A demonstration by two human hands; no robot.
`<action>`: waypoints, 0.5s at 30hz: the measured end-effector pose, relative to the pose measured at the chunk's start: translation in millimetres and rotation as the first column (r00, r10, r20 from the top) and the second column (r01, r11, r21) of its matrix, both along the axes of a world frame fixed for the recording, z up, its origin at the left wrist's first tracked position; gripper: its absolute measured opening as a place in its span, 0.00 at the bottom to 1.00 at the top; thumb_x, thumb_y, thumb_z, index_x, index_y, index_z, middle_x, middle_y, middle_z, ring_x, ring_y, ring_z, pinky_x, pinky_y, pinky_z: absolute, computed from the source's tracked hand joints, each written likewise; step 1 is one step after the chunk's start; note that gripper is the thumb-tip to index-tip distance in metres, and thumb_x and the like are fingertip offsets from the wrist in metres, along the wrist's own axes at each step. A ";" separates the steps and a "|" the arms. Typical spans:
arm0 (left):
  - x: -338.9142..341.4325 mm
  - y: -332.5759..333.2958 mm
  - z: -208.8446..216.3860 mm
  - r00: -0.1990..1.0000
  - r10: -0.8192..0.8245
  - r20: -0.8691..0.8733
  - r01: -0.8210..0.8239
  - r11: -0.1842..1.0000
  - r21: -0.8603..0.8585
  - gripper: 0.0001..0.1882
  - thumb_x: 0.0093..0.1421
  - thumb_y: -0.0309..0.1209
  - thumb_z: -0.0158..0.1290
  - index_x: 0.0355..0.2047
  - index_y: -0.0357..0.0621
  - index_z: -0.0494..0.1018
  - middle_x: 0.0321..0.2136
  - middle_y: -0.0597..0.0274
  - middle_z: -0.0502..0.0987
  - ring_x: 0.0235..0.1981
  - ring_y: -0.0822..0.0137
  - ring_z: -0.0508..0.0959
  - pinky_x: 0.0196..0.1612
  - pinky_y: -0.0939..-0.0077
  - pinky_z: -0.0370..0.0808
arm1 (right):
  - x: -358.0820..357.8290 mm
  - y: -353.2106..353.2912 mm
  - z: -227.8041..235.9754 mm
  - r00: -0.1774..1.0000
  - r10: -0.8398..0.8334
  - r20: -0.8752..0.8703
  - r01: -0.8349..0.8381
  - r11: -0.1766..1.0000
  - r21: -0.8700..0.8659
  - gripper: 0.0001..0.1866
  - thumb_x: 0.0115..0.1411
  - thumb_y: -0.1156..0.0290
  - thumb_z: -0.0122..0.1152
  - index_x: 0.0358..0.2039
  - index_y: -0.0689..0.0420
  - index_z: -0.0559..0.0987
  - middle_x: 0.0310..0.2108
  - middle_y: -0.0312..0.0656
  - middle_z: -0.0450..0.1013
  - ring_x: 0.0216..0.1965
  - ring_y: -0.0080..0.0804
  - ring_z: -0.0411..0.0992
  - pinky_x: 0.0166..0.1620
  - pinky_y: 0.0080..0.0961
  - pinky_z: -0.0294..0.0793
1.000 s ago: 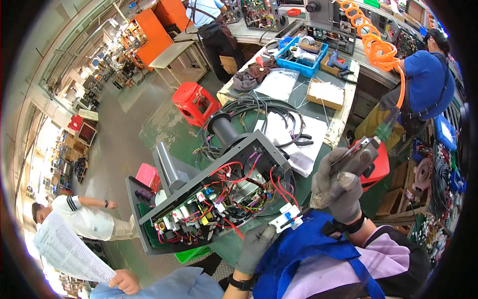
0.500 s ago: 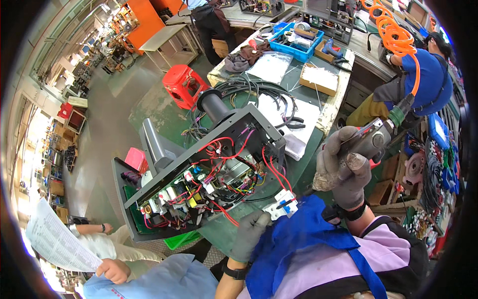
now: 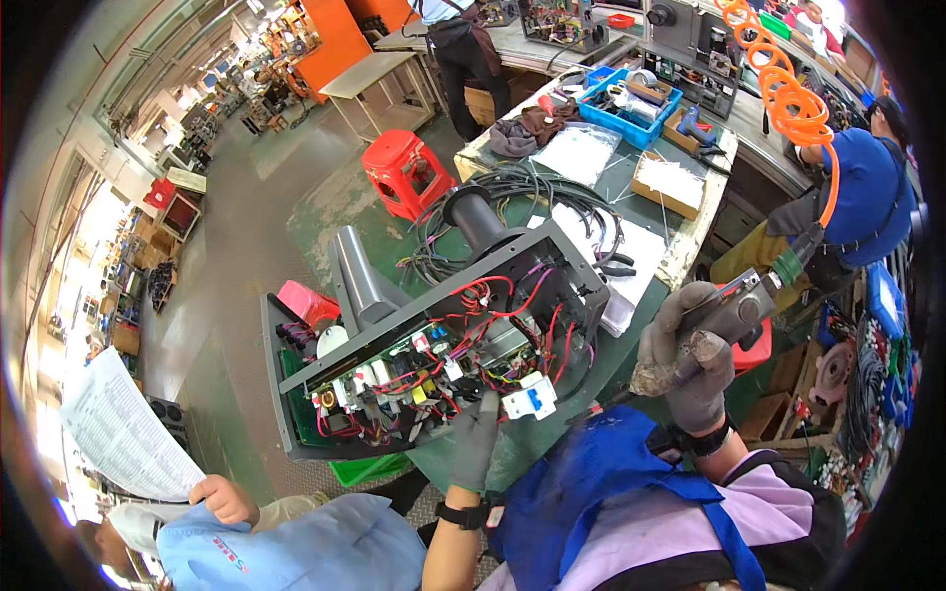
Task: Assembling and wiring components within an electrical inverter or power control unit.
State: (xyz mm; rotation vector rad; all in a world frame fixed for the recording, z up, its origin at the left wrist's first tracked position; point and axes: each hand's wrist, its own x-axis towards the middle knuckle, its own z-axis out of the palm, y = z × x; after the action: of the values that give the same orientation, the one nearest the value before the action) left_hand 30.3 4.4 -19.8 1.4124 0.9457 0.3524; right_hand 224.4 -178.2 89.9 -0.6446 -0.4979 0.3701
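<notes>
My right hand point(image 3: 687, 357), in a soiled grey glove, is closed round a pneumatic screwdriver point(image 3: 734, 313) fed by an orange coiled hose point(image 3: 788, 108). The tool's dark shank points left below my fingers. My gloved left hand point(image 3: 473, 448) reaches up with fingers stretched out to the near edge of a dark grey machine housing point(image 3: 424, 332). Its fingertips lie among the wires, just left of a white circuit breaker point(image 3: 530, 397) with a blue switch; whether they pinch a wire is hidden. Red wires, connectors and circuit parts fill the open housing, which rests tilted on the green-topped table.
A black cable coil point(image 3: 512, 192) lies behind the housing. Farther back are a blue tool bin point(image 3: 631, 110) and a box of white strips point(image 3: 670, 182). A red stool point(image 3: 406, 175) stands beyond. At left a person in light blue holds a paper sheet point(image 3: 128, 428); another sits at right.
My left hand has shifted left and up toward the housing's wires, and the breaker has turned and moved left. My right hand keeps its hold on the screwdriver. The whole view has swung slightly.
</notes>
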 end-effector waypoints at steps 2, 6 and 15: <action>10.2 -6.5 -1.8 1.000 -0.006 -0.002 0.006 0.980 0.199 0.19 0.62 0.44 0.54 0.26 0.38 0.73 0.18 0.67 0.72 0.19 0.76 0.68 0.24 0.78 0.64 | -2.5 3.9 0.5 0.999 -0.029 -0.018 0.028 0.999 -0.038 0.24 0.51 0.59 0.60 0.48 0.55 0.70 0.31 0.40 0.68 0.18 0.23 0.63 0.22 0.24 0.66; 37.8 -0.8 -1.8 0.998 -0.016 -0.067 0.043 0.899 0.436 0.21 0.57 0.45 0.59 0.29 0.35 0.73 0.21 0.56 0.76 0.24 0.63 0.76 0.29 0.68 0.70 | -2.3 1.2 -1.4 1.000 -0.005 -0.031 0.004 0.999 -0.037 0.24 0.51 0.58 0.60 0.47 0.53 0.70 0.30 0.37 0.67 0.18 0.22 0.62 0.23 0.24 0.65; 29.9 -11.6 -16.0 0.989 0.129 0.075 -0.149 0.844 0.514 0.17 0.56 0.39 0.58 0.36 0.34 0.75 0.26 0.55 0.78 0.27 0.61 0.76 0.35 0.67 0.72 | 41.0 -31.3 -15.0 0.999 -0.038 -0.004 0.038 0.995 -0.090 0.23 0.52 0.59 0.56 0.47 0.56 0.68 0.30 0.41 0.69 0.20 0.27 0.68 0.24 0.28 0.71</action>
State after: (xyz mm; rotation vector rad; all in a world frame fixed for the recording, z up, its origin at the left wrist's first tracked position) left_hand 60.2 -7.2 -35.8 1.8225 0.9645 0.7891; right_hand 265.3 -209.6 74.9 -0.7386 -0.4647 0.3597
